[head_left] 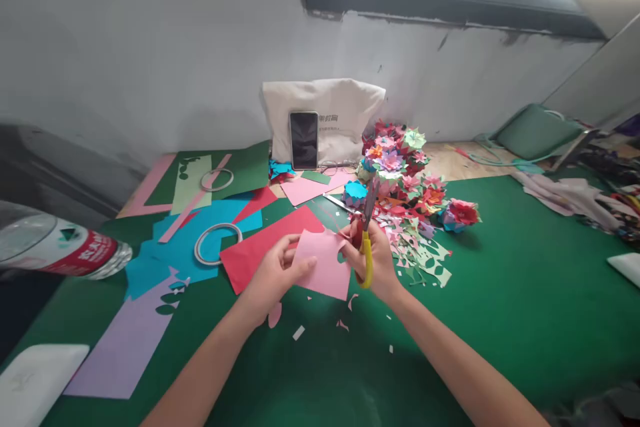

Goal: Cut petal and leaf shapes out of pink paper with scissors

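Note:
A piece of pink paper (325,270) with a notch cut in its right side is pinched between the thumb and fingers of my left hand (277,275). My right hand (377,260) has yellow-handled scissors (367,250) in it, blades pointing up and away from me. The fingertips of that hand also touch the paper's upper right edge. Red paper (267,240) lies flat just behind my left hand. Below the hands, a pink petal-shaped piece (275,315) and small scraps lie on the green tabletop (310,373).
Folded paper flowers (400,160) are heaped behind my right hand, with paper offcuts (425,257) before them. A phone (304,140) leans on a cloth bag (345,107). Tape rolls (199,250), blue paper (150,267) and purple paper (117,353) lie left, near a bottle (65,240).

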Action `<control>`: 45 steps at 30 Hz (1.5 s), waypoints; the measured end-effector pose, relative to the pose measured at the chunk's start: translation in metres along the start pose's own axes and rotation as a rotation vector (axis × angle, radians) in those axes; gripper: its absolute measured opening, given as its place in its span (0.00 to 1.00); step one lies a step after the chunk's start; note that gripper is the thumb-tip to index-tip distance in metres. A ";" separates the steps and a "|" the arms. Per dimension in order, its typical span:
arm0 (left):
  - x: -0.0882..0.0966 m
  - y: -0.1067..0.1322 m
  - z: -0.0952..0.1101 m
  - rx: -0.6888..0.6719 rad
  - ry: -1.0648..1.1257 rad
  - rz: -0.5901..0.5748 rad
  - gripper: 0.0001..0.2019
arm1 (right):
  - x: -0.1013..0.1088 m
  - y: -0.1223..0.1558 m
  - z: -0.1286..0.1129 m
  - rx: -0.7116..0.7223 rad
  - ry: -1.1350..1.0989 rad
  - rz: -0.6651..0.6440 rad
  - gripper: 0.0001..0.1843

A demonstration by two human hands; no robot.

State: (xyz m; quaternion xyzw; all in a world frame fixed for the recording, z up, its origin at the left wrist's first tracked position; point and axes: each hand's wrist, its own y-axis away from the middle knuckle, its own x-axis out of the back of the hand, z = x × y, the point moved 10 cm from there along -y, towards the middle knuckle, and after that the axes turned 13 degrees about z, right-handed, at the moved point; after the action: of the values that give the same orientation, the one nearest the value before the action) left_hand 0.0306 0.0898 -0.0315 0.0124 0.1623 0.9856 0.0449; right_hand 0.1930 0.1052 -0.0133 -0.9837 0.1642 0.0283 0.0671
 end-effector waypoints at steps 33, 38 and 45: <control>0.027 0.000 0.000 -0.178 -0.122 0.083 0.15 | -0.011 0.021 0.015 0.044 0.084 -0.248 0.17; 0.020 0.006 -0.002 -0.111 0.093 0.111 0.26 | -0.003 0.022 0.022 0.039 0.040 -0.101 0.16; -0.005 0.018 -0.029 0.033 0.320 0.123 0.17 | -0.002 0.032 0.027 0.004 0.034 -0.016 0.17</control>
State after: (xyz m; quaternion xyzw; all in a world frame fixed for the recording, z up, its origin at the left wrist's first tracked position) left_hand 0.0329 0.0629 -0.0535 -0.1339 0.1826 0.9731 -0.0424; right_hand 0.1800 0.0801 -0.0442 -0.9853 0.1573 0.0107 0.0665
